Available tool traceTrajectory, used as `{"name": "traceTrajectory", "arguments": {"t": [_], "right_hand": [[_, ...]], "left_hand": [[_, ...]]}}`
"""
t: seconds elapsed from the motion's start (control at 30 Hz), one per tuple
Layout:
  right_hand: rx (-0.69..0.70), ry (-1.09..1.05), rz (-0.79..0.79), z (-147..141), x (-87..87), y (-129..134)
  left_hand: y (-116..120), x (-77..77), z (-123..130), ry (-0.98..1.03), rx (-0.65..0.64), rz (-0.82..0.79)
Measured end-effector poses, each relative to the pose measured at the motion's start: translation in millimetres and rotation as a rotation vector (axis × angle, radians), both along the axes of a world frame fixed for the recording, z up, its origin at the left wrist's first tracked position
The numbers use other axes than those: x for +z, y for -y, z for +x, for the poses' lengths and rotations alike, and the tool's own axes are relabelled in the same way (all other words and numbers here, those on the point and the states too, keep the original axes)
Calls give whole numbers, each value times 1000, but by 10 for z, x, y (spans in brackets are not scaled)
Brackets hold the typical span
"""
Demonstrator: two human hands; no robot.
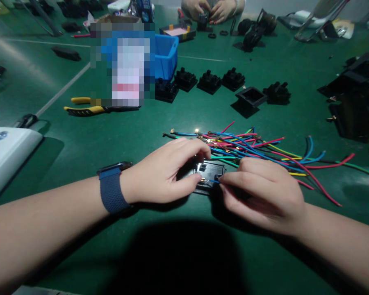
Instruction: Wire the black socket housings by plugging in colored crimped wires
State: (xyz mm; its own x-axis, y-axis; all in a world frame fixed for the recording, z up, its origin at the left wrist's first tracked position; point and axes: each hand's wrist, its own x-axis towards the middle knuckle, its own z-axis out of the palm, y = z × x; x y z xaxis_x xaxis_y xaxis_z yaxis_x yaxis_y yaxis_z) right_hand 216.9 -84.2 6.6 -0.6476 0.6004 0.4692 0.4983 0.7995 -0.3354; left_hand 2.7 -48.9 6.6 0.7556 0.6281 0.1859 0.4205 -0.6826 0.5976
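Observation:
A black plastic housing [213, 169] lies on the green table between my hands. My left hand [169, 170] holds it at its left side, thumb and fingers curled round the edge. A short blue wire [214, 181] with a brass terminal at its left end lies over the housing. My right hand [263, 192] pinches this wire between thumb and forefinger at the housing's right side. Just behind the hands is a loose pile of red, blue, green and yellow wires [261, 151], several with brass terminals.
Black housings [209, 82] stand in a row farther back, near a blue bin [166, 55]. Yellow-handled pliers [86, 110] lie at the left, beyond a white device [14, 153]. Black parts [356, 106] are heaped right. Another person's hands [223, 10] work at the far side.

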Motion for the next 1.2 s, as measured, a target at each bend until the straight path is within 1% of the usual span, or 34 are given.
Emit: {"name": "traceTrajectory", "arguments": {"t": [0.17,1.2], "right_hand": [[14,1,-11,6,0,3],[32,-14,-9,7,-12,-6]], "left_hand": [[5,3,12,-1,32,-20],[9,17,29,-14,39,-36]]}}
